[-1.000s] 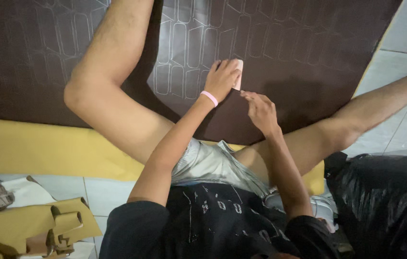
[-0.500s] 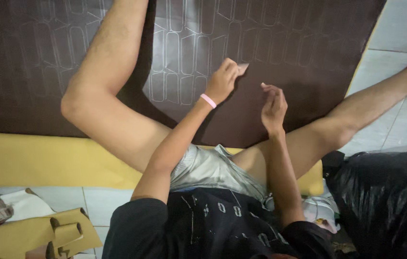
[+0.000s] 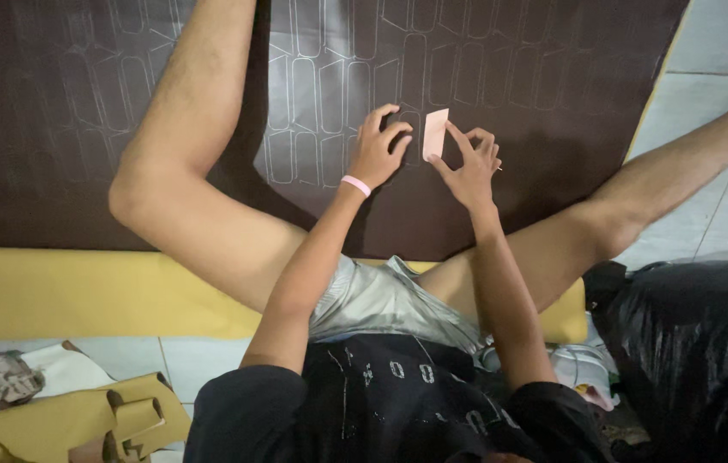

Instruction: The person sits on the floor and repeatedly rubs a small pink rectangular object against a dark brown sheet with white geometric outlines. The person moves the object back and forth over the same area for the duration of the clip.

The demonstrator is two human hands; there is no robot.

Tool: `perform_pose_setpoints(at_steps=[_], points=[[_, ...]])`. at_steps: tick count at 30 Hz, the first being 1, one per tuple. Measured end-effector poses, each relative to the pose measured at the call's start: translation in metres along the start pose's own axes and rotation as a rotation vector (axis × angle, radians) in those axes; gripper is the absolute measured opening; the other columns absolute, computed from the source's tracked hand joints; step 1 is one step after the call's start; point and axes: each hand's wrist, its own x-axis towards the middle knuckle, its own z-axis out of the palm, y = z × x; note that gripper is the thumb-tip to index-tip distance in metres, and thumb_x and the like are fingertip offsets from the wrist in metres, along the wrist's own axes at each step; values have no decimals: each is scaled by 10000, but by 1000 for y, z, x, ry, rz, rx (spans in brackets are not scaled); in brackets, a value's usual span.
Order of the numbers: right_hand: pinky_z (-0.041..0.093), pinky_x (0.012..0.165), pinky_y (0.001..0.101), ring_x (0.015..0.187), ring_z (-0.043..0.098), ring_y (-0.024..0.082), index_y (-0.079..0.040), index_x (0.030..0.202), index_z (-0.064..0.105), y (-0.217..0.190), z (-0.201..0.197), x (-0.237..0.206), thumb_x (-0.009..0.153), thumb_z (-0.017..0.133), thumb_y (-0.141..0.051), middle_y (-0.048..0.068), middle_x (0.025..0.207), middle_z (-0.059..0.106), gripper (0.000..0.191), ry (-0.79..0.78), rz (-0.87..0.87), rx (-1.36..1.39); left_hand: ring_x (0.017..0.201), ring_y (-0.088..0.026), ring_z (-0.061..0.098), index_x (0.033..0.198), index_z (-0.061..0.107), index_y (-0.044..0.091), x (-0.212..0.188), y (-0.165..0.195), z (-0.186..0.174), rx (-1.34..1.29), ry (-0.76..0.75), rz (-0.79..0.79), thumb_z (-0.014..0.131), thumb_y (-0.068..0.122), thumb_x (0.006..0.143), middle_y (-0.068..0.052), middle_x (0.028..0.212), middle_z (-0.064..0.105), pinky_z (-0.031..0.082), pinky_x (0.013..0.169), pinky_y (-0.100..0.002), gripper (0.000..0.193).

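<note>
Head view: the person sits on the floor with legs spread over a dark brown sheet [image 3: 64,111] marked all over with rows of pale traced outlines [image 3: 321,77]. A second ago the left hand [image 3: 375,153] held the small pale pink card template [image 3: 435,134] down on the sheet while the right hand [image 3: 467,167] worked beside it. Now the template sits between the two hands, near the middle of the sheet. The right hand's fingertips pinch its lower edge, and something thin shows in that hand, too small to name. The left hand is loosely curled on the sheet just beside it, holding nothing. The template appears shifted to a fresh spot, so one outline looks finished. A yellow sheet [image 3: 55,291] borders the brown sheet's near edge.
</note>
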Motion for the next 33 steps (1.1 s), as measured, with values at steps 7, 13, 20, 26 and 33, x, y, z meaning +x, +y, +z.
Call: perform_pose_setpoints(at_steps=[7,13,20,26,33], points=[[368,988,520,1162,432,296,-328,1468,616,3,2,-1,851,876,-447,60,1267,421,680,-9,4,-7,1401,-358,426,1163,797,288,-7,-9,4,114,-52,74,732,151,897,-107,1507,470,375,1162,-496,305],[365,989,514,1162,426,291,-326,1465,618,3,1,1,858,877,-473,59,1260,417,676,-16,-1,-4,1415,-372,396,1181,799,336,-6,-11,6,200,-85,111,733,202,917,-125,1534,434,349,1178,-514,303],[369,973,497,1146,429,282,-335,1479,613,1,0,3,869,856,-478,59,1265,423,673,-19,6,-4,1413,-374,400,1158,807,296,-6,-5,8,197,-48,101,747,287,927,-125,1538,440,337,1172,-515,239],[363,978,483,1142,427,274,-340,1485,603,7,5,2,891,848,-505,56,1263,424,663,-7,-5,-22,1390,-377,422,1092,799,247,3,14,6,234,-21,80,776,377,877,-145,1494,470,343,1151,-527,251],[360,1055,485,1246,418,305,-170,1383,666,39,7,23,976,783,-293,91,1286,485,441,217,-112,82,1263,-347,524,1329,697,-24,20,54,56,871,-126,293,716,321,889,-198,1433,549,467,1032,-473,559]])
